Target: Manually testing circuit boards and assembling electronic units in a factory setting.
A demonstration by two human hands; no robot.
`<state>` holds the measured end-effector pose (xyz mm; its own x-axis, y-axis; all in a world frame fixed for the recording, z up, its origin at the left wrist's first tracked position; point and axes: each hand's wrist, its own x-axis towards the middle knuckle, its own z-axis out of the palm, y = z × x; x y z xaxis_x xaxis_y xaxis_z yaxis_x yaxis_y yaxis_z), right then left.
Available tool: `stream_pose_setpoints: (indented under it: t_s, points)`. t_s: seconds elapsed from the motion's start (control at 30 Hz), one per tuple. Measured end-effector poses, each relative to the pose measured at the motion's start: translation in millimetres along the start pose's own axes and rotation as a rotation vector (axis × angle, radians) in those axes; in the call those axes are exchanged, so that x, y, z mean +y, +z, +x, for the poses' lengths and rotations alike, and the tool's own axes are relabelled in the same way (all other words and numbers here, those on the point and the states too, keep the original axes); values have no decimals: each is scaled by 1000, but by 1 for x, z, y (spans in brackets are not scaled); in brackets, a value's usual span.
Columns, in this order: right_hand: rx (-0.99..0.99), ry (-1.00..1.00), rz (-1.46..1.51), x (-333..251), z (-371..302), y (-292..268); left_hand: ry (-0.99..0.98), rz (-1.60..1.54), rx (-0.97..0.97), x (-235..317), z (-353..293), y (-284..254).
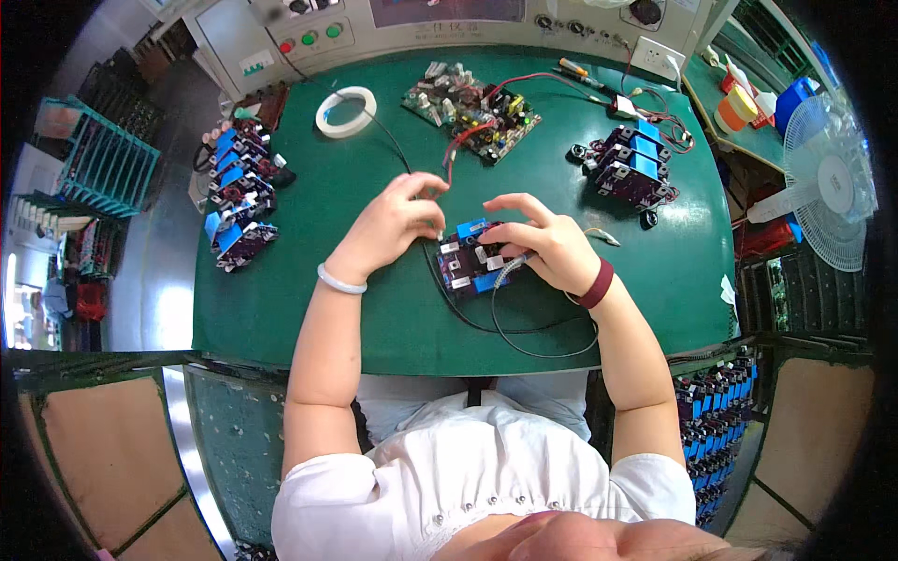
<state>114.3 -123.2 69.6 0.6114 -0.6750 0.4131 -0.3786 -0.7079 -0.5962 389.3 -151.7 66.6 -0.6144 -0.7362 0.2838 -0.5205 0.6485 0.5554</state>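
A small dark circuit board (pixel 460 266) with blue blocks and white connectors lies on the green tabletop in front of me. My left hand (pixel 400 220) is at its far left corner, thumb and fingers closed in a pinch; whatever is between the tips is too small to make out. My right hand (pixel 554 251) reaches over the board's right side. Its lower fingers are bent onto the board and grip it, while an upper finger is stretched away. Below that hand, a grey cable (pixel 510 271) with a ribbed sleeve crosses the board's edge and loops on the table.
A larger populated circuit board (pixel 472 107) with red wires lies beyond my hands. A white tape roll (pixel 345 112) is left of it. Similar blue-block boards are grouped at left (pixel 241 187) and right (pixel 636 164). A panel with buttons (pixel 318 33) borders the back; a fan (pixel 832 182) stands right.
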Motion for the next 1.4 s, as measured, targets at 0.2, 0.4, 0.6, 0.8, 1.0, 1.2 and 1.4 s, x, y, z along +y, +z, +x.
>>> stream_pose_setpoints:
  t_s: [0.2,0.4,0.6,0.8,1.0,1.2,1.4]
  points:
    - [36,-59,19,0,10,9,111,-102,372,6,7,-2]
    - [18,148,145,-3,15,14,250,-198,433,8,15,17]
    - [11,184,227,0,26,21,248,-98,592,9,17,22]
    - [-11,280,249,-5,29,19,302,-81,592,9,17,24]
    - [9,267,255,-1,27,21,319,-56,588,8,16,25]
    - [-2,282,265,-2,27,20,330,-34,580,10,16,23]
    - [3,265,268,-4,28,20,323,-52,598,9,17,25]
